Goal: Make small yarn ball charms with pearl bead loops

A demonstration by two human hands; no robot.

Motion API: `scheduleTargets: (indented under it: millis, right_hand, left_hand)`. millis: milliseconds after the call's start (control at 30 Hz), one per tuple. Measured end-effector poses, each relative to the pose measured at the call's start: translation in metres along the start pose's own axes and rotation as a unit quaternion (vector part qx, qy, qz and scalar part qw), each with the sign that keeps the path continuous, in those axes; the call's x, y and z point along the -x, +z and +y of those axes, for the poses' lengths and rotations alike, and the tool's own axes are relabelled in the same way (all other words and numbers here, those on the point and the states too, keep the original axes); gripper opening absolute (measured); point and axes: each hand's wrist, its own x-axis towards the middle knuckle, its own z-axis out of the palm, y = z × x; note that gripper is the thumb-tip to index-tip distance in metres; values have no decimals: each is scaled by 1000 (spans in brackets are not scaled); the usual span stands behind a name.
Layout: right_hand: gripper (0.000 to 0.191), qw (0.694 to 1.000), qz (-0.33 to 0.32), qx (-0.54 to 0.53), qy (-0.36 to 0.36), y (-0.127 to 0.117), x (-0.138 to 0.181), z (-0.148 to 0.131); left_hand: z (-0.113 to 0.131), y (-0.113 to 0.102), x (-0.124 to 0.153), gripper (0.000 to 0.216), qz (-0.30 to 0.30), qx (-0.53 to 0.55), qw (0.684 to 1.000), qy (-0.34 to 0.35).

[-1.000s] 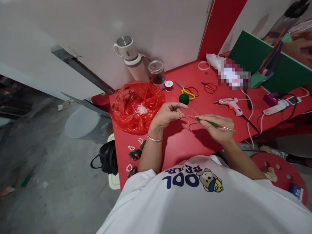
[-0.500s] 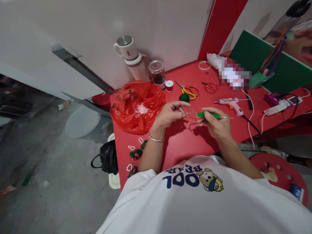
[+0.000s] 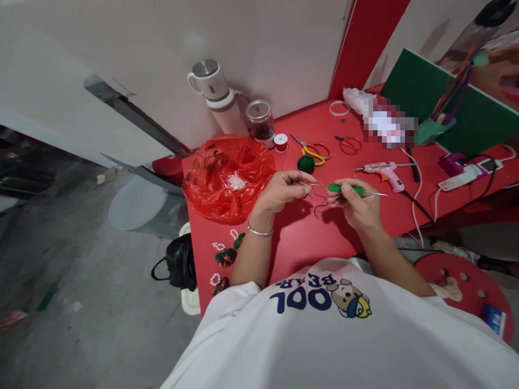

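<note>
My right hand (image 3: 362,204) is closed round a green-handled crochet hook (image 3: 334,188); thin metal sticks out at both ends of its grip. The hook lies about level, and its left end reaches toward my left hand (image 3: 284,190). Thumb and fingers of that hand pinch a thin strand of yarn (image 3: 312,194). Between the hands the strand makes loose loops, and a dark yarn tail (image 3: 320,212) hangs below. What sits right inside the left fingertips is too small to make out. Just beyond the hands lies a dark green yarn ball (image 3: 306,164).
Behind the ball lie yellow-handled scissors (image 3: 316,156), red-handled snips (image 3: 349,145) and a red thread spool (image 3: 280,142). Left is a red plastic bag (image 3: 211,189) with white beads; beaded pompoms (image 3: 225,257) lie near my left forearm. A pink glue gun (image 3: 387,173) with its cord lies right.
The hook and the strand have shifted very slightly between my hands. Both hands keep nearly the same place and grip.
</note>
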Motion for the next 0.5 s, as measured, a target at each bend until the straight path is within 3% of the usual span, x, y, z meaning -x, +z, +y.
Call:
scheduleTargets:
  millis: [267,500]
  right_hand:
    - [38,999,10,17,-29,-3,-1,2]
    - [39,1000,10,-7,-12,1,0,3]
  left_hand:
    - [-1,-1,-1,28,24,27,999,-12]
    - [-1,0,-2,30,23,42,999,-19]
